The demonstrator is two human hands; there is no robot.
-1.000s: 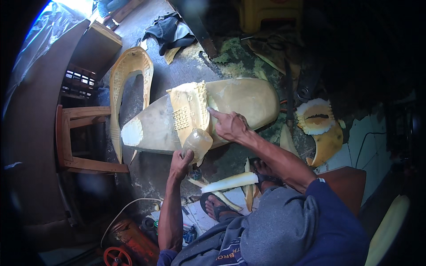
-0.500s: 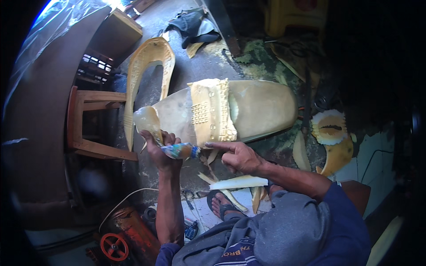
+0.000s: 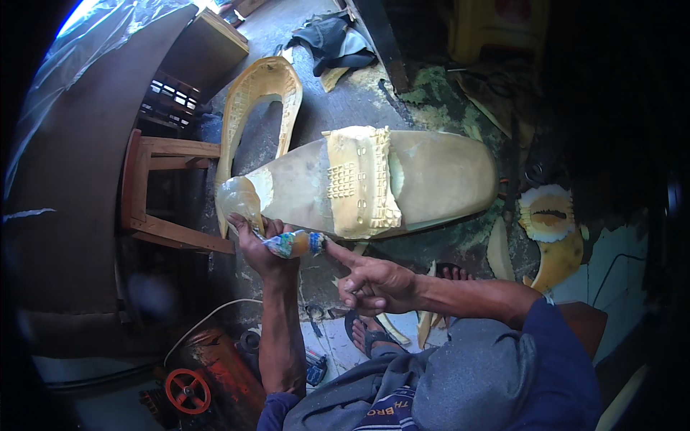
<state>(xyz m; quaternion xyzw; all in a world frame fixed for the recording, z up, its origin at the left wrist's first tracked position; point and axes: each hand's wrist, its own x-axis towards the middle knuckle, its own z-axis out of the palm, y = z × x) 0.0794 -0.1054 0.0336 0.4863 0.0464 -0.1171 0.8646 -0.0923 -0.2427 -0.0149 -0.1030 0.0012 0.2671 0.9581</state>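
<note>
My left hand [image 3: 267,248] is closed around a soft clear plastic bottle [image 3: 240,198] with amber contents. Its narrow end, with blue and multicoloured wrapping, points right. My right hand [image 3: 379,283] has its index finger stretched out, the tip at or very near that end; I cannot tell whether they touch. The other fingers are curled and hold nothing. Just beyond both hands lies a long grey-beige seat [image 3: 445,172], like a motorcycle seat. A moulded yellow foam piece [image 3: 361,208] with a grid of raised squares lies across its middle.
A U-shaped yellow foam piece [image 3: 238,108] lies beyond the seat's left end, beside a wooden stool [image 3: 183,240]. Foam offcuts [image 3: 557,260] lie at right. A red handwheel [image 3: 187,391] on a rusty machine stands near left. Dark cloth [image 3: 334,44] lies at the back.
My right hand has drawn back toward me, its fingertip leaving the foam piece's near edge for the bottle's narrow end. My left hand keeps its grip. The whole view has shifted slightly.
</note>
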